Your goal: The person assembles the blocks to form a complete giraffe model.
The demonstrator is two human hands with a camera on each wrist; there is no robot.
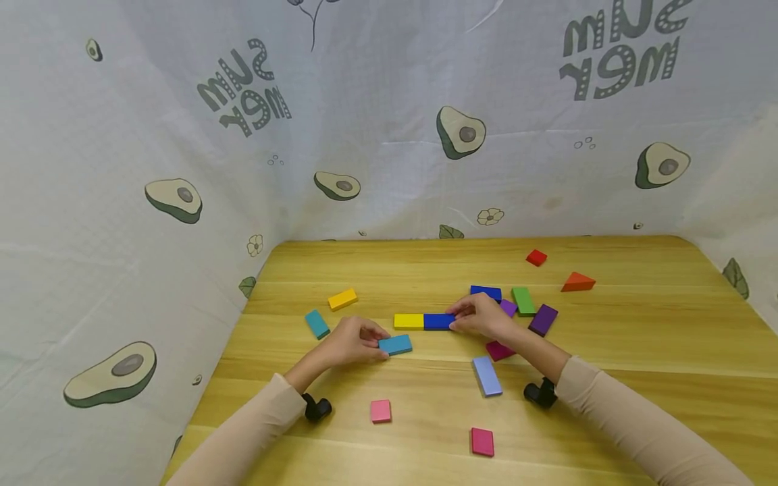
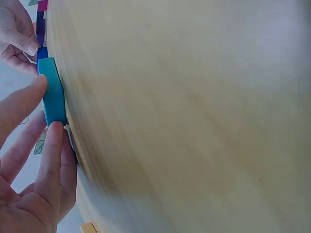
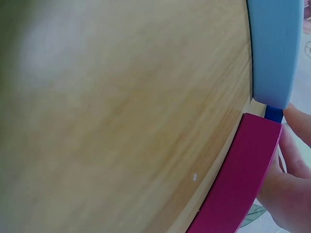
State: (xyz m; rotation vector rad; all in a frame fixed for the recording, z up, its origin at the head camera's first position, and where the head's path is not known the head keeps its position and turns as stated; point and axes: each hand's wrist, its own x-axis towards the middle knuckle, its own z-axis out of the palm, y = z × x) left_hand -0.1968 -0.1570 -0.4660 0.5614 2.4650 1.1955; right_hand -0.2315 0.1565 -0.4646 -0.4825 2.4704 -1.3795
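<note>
In the head view my left hand (image 1: pixel 354 339) pinches a light blue block (image 1: pixel 395 345) between thumb and fingers. The left wrist view shows the thumb on one edge of that block (image 2: pixel 53 92) and fingertips at its end. My right hand (image 1: pixel 482 315) holds the right end of a dark blue block (image 1: pixel 437 322) by thumb and fingers. A yellow block (image 1: pixel 408 322) lies end to end with the dark blue one, in a straight row. The light blue block sits just in front of this row.
Around the right hand lie another dark blue block (image 1: pixel 485 293), a green block (image 1: pixel 523 302), a dark purple block (image 1: pixel 543 320), a magenta block (image 1: pixel 500 350) and a pale blue block (image 1: pixel 487 376). An orange-yellow block (image 1: pixel 343 299) and teal block (image 1: pixel 317 324) lie left; pink squares (image 1: pixel 381 411) in front.
</note>
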